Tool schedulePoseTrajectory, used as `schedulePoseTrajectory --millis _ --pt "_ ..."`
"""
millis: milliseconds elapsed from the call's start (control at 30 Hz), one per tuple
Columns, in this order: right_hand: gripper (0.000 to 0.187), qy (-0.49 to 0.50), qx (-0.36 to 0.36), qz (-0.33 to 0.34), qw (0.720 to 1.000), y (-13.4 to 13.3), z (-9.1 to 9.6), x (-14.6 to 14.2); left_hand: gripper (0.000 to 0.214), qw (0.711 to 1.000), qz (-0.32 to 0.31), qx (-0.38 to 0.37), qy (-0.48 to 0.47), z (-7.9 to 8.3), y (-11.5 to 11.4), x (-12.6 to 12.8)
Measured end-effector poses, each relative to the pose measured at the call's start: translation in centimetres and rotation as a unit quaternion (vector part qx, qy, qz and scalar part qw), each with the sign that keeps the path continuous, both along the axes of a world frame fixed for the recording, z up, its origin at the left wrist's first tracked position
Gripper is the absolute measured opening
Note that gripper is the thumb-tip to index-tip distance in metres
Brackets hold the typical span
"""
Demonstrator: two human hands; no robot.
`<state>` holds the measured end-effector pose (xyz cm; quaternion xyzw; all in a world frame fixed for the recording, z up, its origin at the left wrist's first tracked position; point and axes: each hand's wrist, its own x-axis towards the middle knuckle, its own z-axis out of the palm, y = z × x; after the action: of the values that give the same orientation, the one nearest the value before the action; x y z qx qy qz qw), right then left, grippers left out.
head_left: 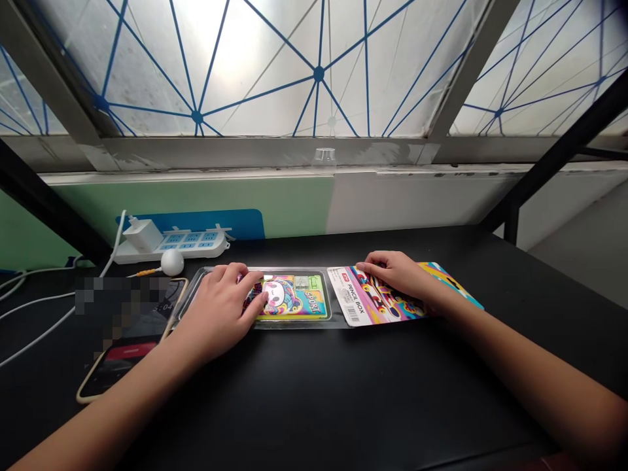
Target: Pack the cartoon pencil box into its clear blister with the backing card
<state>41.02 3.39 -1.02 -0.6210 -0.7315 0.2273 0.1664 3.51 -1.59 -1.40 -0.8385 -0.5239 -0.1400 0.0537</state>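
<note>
On our black desk (343, 392), the pencil box (297, 297) lies flat inside a clear plastic tray (193, 297), its bright cartoon cover facing up and the word SPORT printed toward its right end. Our left hand (218, 314) sits over the left part of the tray, with the fingers (255, 302) loosely curled and their tips at the box's left end. From this angle, we cannot tell whether they grip it or only rest on it.

Right beside the tray lies a colourful printed card (377, 297) marked PENCIL BOX, apparently touching the tray's right edge. Our right hand (392, 275) rests on this card, nearly flat, with its fingers (366, 267) together and pointing toward the tray, pressing on the card without closing around anything.

Left of the tray, a phone (125, 366) lies on the desk, partly pixelated. Behind it sits a white power strip (196, 245) with a white charger (144, 234) plugged in, and a round white ball (172, 262) stands just in front. White cables (34, 327) trail along the desk's left side. Farther back, a clear plastic cup (324, 157) stands on a ledge (235, 154) below a window (255, 65) crossed by blue lines.
</note>
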Motion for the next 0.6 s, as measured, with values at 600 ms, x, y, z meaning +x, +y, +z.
schedulePoseTrajectory --millis 600 --pt "0.049 0.054 0.006 -0.036 0.998 -1.9 0.2 -2.6 0.044 0.989 -0.016 -0.119 -0.091 0.9 -1.5 1.2"
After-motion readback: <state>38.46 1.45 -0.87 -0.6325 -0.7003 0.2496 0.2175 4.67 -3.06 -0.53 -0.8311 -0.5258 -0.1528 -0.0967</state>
